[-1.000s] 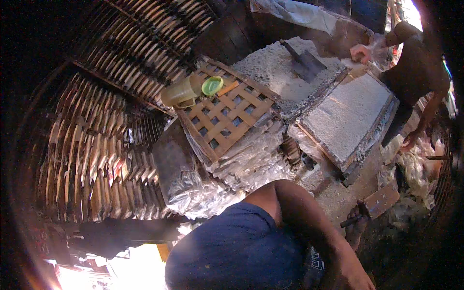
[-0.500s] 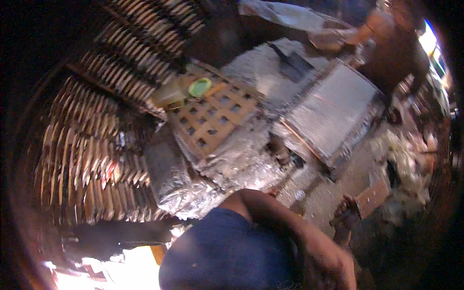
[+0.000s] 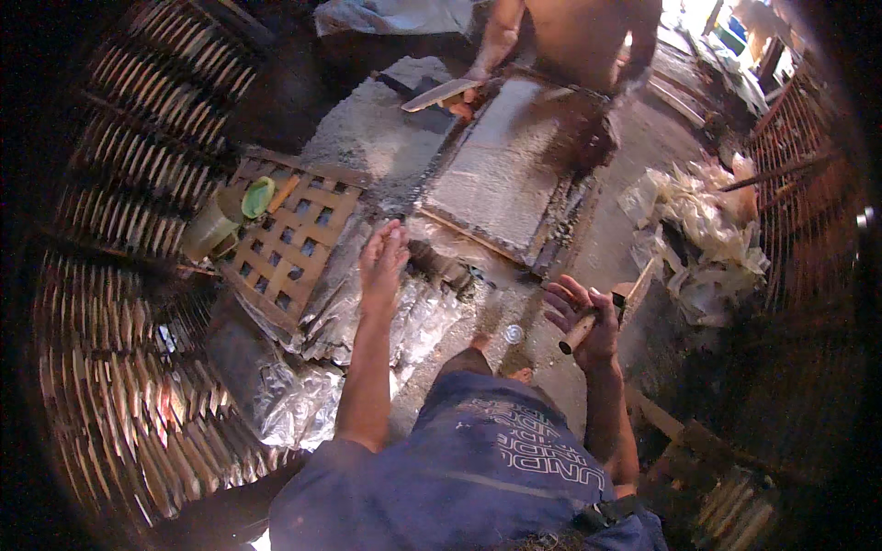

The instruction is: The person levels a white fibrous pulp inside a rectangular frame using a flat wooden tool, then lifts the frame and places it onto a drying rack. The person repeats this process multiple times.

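Observation:
My left hand (image 3: 384,257) is held out above the plastic-wrapped stack, its fingers stretched, holding nothing. My right hand (image 3: 597,326) grips the round wooden handle of a hand float (image 3: 640,286), whose flat board is seen nearly edge-on. Some of its fingers are spread off the handle. Ahead lies a shallow rectangular frame (image 3: 473,236) filled level with a pale grainy layer (image 3: 487,179). Across it, a co-worker's hand (image 3: 473,87) holds a similar flat float (image 3: 439,95).
At left, a lattice-topped crate (image 3: 312,197) carries a translucent tub (image 3: 213,225) and a green bowl (image 3: 258,196). Behind it is a pale powdery heap (image 3: 358,129). Crumpled plastic sheeting (image 3: 703,239) lies at right. Slatted walls (image 3: 129,367) stand at the left.
My left arm, bent across my body before, now reaches forward with its hand open. My right hand has risen with the float, which has turned edge-on. The co-worker leans over the frame; my view has shifted.

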Demonstrator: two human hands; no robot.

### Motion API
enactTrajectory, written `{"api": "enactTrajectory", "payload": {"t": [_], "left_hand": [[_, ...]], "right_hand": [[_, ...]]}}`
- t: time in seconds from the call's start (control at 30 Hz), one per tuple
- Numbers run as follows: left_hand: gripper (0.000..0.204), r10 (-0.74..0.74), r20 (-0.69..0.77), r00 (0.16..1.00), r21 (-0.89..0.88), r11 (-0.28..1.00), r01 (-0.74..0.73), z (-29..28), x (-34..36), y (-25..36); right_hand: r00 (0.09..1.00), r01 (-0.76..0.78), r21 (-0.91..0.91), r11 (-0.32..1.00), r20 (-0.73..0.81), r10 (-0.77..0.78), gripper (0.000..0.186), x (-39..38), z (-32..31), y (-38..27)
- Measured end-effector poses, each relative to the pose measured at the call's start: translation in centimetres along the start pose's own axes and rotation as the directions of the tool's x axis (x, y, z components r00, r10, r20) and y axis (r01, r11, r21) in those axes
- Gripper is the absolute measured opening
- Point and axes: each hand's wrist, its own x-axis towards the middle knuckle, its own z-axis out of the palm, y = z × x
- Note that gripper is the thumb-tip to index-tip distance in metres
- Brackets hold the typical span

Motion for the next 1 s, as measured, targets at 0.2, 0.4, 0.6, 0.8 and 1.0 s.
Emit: {"api": "enactTrajectory", "payload": {"t": [0.2,0.4,0.6,0.8,1.0], "left_hand": [[0.047,0.165,0.055,0.985,0.255,0.951,-0.174,-0.1,5.0,-1.9],[0.061,0.045,0.090,0.995,0.517,0.852,-0.085,1.5,9.3,-2.5],[0.079,0.062,0.220,0.974,0.537,0.825,-0.173,0.2,16.0,-7.1],[0.101,-0.139,0.185,0.973,-0.044,0.988,0.149,1.3,16.4,-4.1],[0.101,-0.087,0.352,0.932,0.072,0.995,0.066,1.4,18.4,-5.9]], "right_hand": [[0.992,0.048,-0.075,0.996,-0.111,-0.056,0.065,2.3,0.9,1.6],[0.981,0.044,-0.081,0.996,-0.185,-0.059,0.062,3.3,0.8,1.7],[0.967,0.032,-0.060,0.998,-0.250,-0.046,0.061,4.3,2.3,1.6],[0.966,0.018,0.009,1.000,-0.257,-0.015,0.059,4.8,2.7,1.5],[0.952,0.021,0.038,0.999,-0.305,-0.009,0.054,5.0,4.2,-0.1]]}}
